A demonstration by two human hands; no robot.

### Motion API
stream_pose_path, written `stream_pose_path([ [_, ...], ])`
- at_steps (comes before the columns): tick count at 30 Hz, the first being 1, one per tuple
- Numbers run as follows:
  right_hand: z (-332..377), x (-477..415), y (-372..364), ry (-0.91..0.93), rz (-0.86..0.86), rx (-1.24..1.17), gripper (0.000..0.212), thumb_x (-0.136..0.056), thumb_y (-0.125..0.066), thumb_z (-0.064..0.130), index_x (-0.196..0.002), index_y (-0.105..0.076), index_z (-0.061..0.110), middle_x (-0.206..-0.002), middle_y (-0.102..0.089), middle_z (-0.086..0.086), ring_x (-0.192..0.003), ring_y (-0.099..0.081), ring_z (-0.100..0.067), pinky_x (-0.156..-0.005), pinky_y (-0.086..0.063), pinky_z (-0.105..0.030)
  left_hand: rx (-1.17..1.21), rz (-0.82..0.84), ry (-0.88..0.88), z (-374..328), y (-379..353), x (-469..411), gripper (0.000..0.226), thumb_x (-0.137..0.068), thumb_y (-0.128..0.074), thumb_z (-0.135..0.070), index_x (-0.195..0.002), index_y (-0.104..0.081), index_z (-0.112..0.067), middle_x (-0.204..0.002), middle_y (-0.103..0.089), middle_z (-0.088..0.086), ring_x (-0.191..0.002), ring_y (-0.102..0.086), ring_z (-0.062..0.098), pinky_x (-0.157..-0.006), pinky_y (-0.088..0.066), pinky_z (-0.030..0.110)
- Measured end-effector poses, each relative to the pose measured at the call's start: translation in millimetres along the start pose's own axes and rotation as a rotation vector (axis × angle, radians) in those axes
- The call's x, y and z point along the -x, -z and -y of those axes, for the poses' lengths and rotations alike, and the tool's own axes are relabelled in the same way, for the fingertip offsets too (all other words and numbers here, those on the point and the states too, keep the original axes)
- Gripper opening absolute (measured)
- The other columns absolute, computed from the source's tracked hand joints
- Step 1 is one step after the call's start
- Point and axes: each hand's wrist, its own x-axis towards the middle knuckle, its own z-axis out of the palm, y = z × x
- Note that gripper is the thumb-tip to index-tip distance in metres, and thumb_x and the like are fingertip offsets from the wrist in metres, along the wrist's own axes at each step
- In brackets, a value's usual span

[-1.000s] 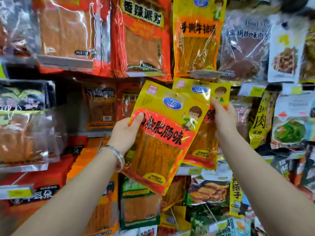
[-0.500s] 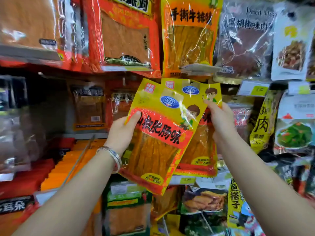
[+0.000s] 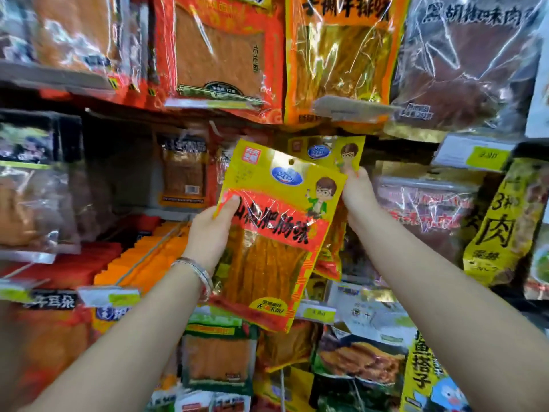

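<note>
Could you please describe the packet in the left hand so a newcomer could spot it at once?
On the snack display, look at the centre, below the top row of bags. The left hand grips a yellow packet with a red banner and a bespectacled cartoon boy. It tilts in front of its twin, hang hole empty.

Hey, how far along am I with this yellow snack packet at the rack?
Done: the front yellow packet is off any peg, its hang hole free. In hand: the left hand grips its left edge, while the right hand is at the matching rear packet. Left: hanging it up or carrying it away; I cannot tell which.
</note>
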Motion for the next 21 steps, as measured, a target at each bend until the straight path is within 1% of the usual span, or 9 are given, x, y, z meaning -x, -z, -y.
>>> stream_pose_path([
  [3, -7, -11, -4, -0.026, 0.091, 0.129, 0.040, -0.100, -0.034, 0.036, -0.111, -0.057, 0.005, -0.119, -0.060, -0.019, -0.112, -0.056, -0.031, -0.096, -0.044, -0.041, 0.002, -0.026, 0.027, 1, 1, 4, 0.038, -0.084, -0.051, -0.061, -0.088, -0.049, -0.024, -0.086, -0.050, 0.004, -0.080, -0.047, 0.016, -0.075, -0.034, 0.034],
  [6, -11, -9, -1, 0.012, 0.084, 0.145, 0.042, -0.099, -0.034, 0.032, -0.125, -0.053, 0.005, -0.131, -0.053, -0.016, -0.122, -0.049, -0.028, -0.100, -0.036, -0.036, 0.008, -0.067, 0.045, -1, -2, 7, 0.037, -0.085, -0.051, -0.059, -0.088, -0.050, -0.023, -0.085, -0.051, 0.005, -0.079, -0.047, 0.017, -0.074, -0.034, 0.034],
  [9, -7, 13, 8, 0.057, 0.073, 0.011, 0.047, -0.086, -0.037, 0.053, -0.116, -0.057, 0.023, -0.127, -0.051, 0.002, -0.119, -0.047, -0.021, -0.101, -0.033, -0.032, 0.013, -0.081, 0.041, -3, -8, 11, 0.038, -0.085, -0.052, -0.059, -0.084, -0.056, -0.022, -0.085, -0.053, 0.003, -0.079, -0.048, 0.015, -0.074, -0.036, 0.033],
  [11, 0, 34, 15, 0.000, 0.154, -0.119, 0.062, -0.074, -0.041, 0.068, -0.114, -0.062, 0.025, -0.124, -0.061, 0.001, -0.116, -0.056, -0.019, -0.104, -0.039, -0.040, 0.038, -0.043, 0.029, -6, -14, 14, 0.037, -0.084, -0.052, -0.060, -0.078, -0.063, -0.025, -0.084, -0.057, 0.002, -0.078, -0.050, 0.015, -0.070, -0.039, 0.031],
  [12, 2, 43, 19, -0.020, 0.218, -0.175, 0.061, -0.072, -0.046, 0.070, -0.111, -0.066, 0.029, -0.119, -0.066, 0.000, -0.112, -0.060, -0.020, -0.101, -0.043, -0.043, 0.029, -0.012, 0.022, -8, -17, 15, 0.038, -0.084, -0.052, -0.061, -0.076, -0.066, -0.027, -0.084, -0.059, 0.001, -0.077, -0.052, 0.016, -0.068, -0.040, 0.031],
  [14, 5, 55, 25, 0.040, 0.294, -0.220, 0.037, -0.075, -0.060, 0.059, -0.095, -0.072, 0.031, -0.105, -0.072, -0.002, -0.102, -0.067, -0.023, -0.095, -0.049, -0.048, -0.007, 0.050, -0.002, -13, -24, 15, 0.038, -0.085, -0.050, -0.061, -0.078, -0.069, -0.029, -0.087, -0.064, 0.000, -0.079, -0.058, 0.017, -0.072, -0.044, 0.032],
  [17, 15, 64, 33, 0.183, 0.218, -0.209, 0.005, -0.084, -0.066, 0.036, -0.082, -0.068, 0.032, -0.092, -0.072, -0.005, -0.092, -0.068, -0.029, -0.088, -0.052, -0.055, -0.077, 0.070, -0.120, -20, -35, 11, 0.027, -0.092, -0.050, -0.045, -0.109, -0.060, -0.027, -0.111, -0.066, -0.004, -0.103, -0.061, 0.015, -0.093, -0.046, 0.033],
  [18, 18, 64, 36, 0.212, 0.201, -0.199, 0.005, -0.082, -0.066, 0.036, -0.077, -0.067, 0.035, -0.087, -0.070, -0.004, -0.088, -0.067, -0.029, -0.085, -0.052, -0.055, -0.074, 0.071, -0.192, -25, -37, 11, 0.026, -0.093, -0.053, -0.033, -0.119, -0.052, -0.026, -0.113, -0.063, -0.007, -0.106, -0.060, 0.008, -0.093, -0.047, 0.028],
  [21, 27, 63, 43, 0.283, 0.178, -0.113, 0.011, -0.078, -0.066, 0.042, -0.068, -0.062, 0.039, -0.075, -0.063, 0.001, -0.075, -0.062, -0.022, -0.075, -0.053, -0.049, -0.047, 0.039, -0.449, -49, -42, 11, 0.056, -0.090, -0.057, -0.005, -0.133, -0.033, -0.031, -0.120, -0.050, -0.018, -0.106, -0.051, -0.015, -0.085, -0.045, 0.008],
])
